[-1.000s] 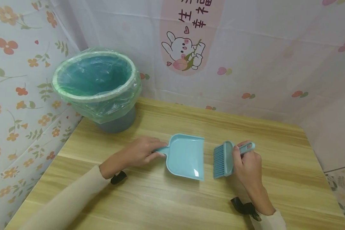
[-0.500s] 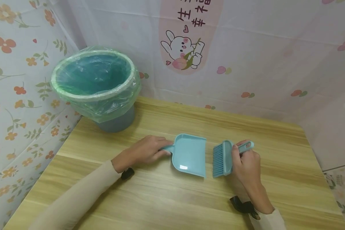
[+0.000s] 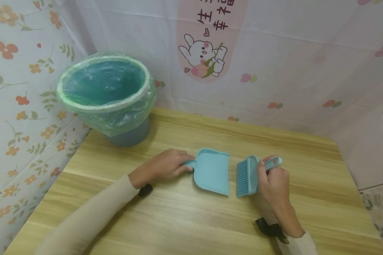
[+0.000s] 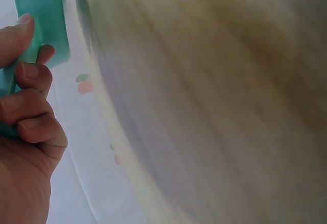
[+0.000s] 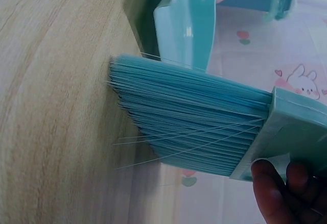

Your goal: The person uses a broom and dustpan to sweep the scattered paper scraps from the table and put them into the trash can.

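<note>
My left hand (image 3: 167, 163) grips the short handle of a light blue dustpan (image 3: 212, 171), whose straight open edge faces right. In the left wrist view, curled fingers (image 4: 38, 124) wrap the handle and the thumb lies along it. My right hand (image 3: 276, 182) holds a matching blue hand brush (image 3: 253, 175) by its handle, the looped end sticking out past the fingers. The bristles (image 5: 189, 112) point left toward the dustpan, a narrow gap from its edge. In the right wrist view their tips meet the wooden tabletop (image 5: 61, 112).
A grey-blue bin (image 3: 129, 136) with a green plastic liner (image 3: 115, 118) folded over its rim stands at the table's back left corner. Printed cloths hang behind (image 3: 290, 63) and along the left side (image 3: 25, 117). A black strap (image 3: 269, 228) sits at the right wrist.
My left hand has slid the dustpan to the right, closer to the brush, and its pan now lies flatter. The right hand and brush have barely moved.
</note>
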Tool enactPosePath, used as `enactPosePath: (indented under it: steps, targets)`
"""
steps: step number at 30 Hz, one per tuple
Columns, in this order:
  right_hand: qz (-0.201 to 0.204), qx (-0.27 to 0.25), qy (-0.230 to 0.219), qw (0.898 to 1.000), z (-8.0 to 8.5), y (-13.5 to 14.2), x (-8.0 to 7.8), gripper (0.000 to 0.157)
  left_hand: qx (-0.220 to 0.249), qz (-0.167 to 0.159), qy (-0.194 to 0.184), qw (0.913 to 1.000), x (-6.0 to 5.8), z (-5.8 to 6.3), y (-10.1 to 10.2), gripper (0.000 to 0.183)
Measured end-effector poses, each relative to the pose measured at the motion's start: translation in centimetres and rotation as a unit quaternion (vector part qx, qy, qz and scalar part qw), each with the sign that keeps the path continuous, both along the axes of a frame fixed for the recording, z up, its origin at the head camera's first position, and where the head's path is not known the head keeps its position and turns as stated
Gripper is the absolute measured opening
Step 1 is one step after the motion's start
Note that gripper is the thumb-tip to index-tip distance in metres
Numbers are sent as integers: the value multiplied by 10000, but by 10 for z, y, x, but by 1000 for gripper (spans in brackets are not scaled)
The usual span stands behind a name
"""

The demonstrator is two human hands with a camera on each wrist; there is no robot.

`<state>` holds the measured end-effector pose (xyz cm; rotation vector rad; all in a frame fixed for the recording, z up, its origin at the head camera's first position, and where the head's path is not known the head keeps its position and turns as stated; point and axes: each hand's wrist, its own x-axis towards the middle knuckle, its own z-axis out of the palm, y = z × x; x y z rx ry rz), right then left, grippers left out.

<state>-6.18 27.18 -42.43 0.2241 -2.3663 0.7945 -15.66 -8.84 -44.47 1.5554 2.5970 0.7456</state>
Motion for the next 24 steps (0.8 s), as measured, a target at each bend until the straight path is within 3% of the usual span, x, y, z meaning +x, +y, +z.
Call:
enactPosePath:
  steps: [9,24]
  targets:
    - [10,2,-52,10000,2,0,1,18,-15,-56,-50,10000,-3,1,7,35]
    - [-47,-22,-131,9999,3,0,1,16,-600,93,-416,9973,-9,5,13,33]
